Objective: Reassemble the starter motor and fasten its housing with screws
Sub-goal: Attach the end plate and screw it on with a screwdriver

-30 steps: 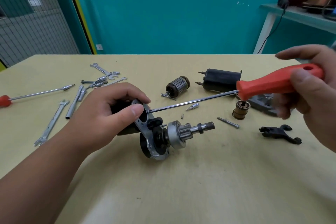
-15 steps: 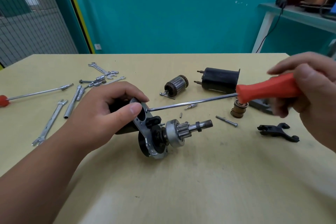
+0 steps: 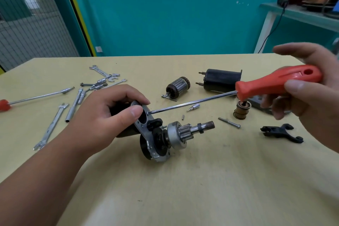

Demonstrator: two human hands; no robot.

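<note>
Behind left hand (image 3: 108,115), half-hidden motor housing (image 3: 126,133).

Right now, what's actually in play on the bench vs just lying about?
In play: starter assembly, gripped by left hand; red-handled screwdriver in right hand, tip at the assembly's plate.
Lying about: armature, black housing, fork lever, brass spool, long bolt, spanners, second screwdriver.

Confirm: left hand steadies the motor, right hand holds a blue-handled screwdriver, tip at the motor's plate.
Not blue: the head view shows the screwdriver has a red handle. The rest holds: left hand steadies the motor, right hand holds the screwdriver, tip at its plate.
</note>
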